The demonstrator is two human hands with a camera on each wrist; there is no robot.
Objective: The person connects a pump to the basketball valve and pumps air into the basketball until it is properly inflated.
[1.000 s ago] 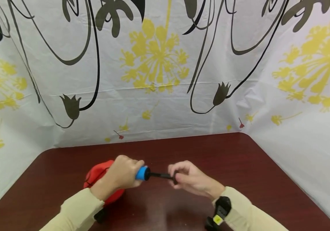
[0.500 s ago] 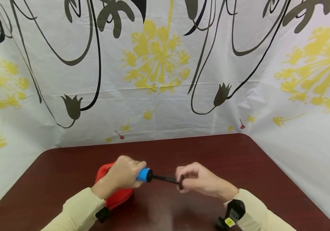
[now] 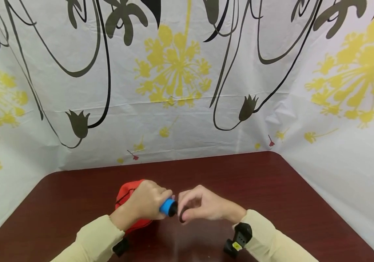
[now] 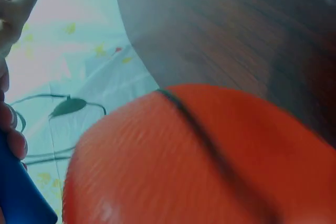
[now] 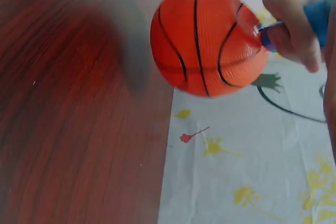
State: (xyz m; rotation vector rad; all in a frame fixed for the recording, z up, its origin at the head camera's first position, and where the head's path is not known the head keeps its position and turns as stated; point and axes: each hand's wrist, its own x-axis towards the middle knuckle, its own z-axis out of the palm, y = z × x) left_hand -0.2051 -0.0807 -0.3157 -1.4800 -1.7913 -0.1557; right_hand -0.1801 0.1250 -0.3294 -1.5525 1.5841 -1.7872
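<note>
Left hand [image 3: 147, 201] grips blue pump [image 3: 166, 206]; right hand [image 3: 206, 204] pinches black handle [image 3: 181, 217]; far table edge [image 3: 174, 162] well beyond.

head: looks forward-down over desk [image 3: 233, 174], wide, patterned sheet [image 3: 180, 138] behind | left wrist: tight on ball [image 4: 199, 150], desk tilted | right wrist: farther off, ball whole | all three share ball, desk, sheet

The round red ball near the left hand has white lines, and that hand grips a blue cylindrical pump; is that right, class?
The round red ball has black lines, not white: see the right wrist view. The left hand does grip the pump.
</note>
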